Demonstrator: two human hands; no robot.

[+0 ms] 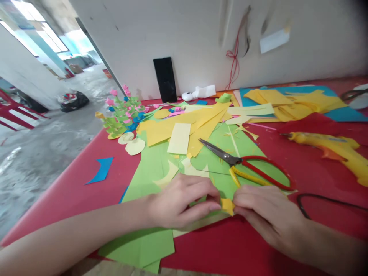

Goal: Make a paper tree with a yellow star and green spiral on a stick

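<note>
A small yellow paper piece, with pointed corners like a star, is pinched between my two hands low in the head view. My left hand grips its left side with thumb and fingers. On its right side, the fingertips of my right hand are closed. Just beyond my hands lie scissors with one red and one yellow handle, their blades pointing up and left. Beneath them is green paper. Cream paper scraps lie in front of my left hand.
Paper flowers stand at the back left, near round cream cut-outs. Yellow sheets cover the middle. A phone leans on the wall. At right lies a yellow glue gun with a dark cord. A blue scrap lies left.
</note>
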